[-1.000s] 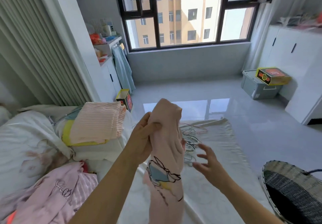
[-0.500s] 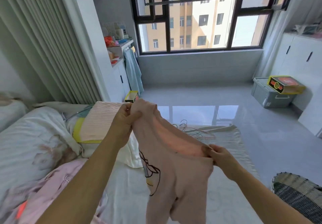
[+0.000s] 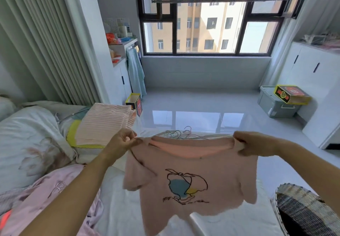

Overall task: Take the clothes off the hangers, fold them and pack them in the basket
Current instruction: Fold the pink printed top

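**A:** What are you seeing closest in?

**B:** I'm looking at the pink T-shirt [image 3: 191,178], which is hanging spread out in the air above the bed [image 3: 117,208], print facing me. My left hand [image 3: 120,142] is pinching one shoulder, fingers curled round the fabric, and my right hand [image 3: 254,143] is gripping the other shoulder the same way. It's off its hanger, so I'm judging this as the start of the fold.

**A:** And the basket?

**B:** The woven basket [image 3: 301,204] is sitting low at my right, beside the bed. I'm seeing only its dark inside from here, so I can't tell whether anything is packed yet.

**A:** What's left?

**B:** A loose pink garment [image 3: 46,199] is lying crumpled at my left, unfolded as far as I can see. Further on, a folded striped stack [image 3: 104,123] is resting on the bed, not in the basket. Behind the shirt, a heap of bare hangers [image 3: 181,134] is lying at the bed's far edge. So I'm reckoning the unhanging is mostly over, while folding and packing are still ahead
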The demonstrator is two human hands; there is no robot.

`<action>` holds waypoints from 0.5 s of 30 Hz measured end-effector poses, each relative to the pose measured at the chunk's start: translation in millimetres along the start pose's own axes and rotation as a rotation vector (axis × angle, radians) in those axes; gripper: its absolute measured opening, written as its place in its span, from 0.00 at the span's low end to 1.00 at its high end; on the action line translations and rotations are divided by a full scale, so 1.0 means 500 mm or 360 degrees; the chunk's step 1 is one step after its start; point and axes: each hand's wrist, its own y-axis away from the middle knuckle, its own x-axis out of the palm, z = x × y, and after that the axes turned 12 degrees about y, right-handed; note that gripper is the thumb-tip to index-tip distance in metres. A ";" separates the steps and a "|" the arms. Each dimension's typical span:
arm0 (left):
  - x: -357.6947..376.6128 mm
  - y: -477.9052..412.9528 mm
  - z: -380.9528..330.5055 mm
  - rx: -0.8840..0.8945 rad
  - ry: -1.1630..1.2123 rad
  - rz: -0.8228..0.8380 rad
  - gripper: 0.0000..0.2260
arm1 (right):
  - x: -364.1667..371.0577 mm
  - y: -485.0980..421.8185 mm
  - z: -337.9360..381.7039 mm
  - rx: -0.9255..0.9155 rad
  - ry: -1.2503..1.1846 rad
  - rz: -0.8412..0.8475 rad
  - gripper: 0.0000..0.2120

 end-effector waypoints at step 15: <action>-0.060 -0.005 -0.056 0.0227 -0.0357 0.0092 0.09 | -0.026 0.017 -0.003 0.0185 -0.0845 -0.0520 0.11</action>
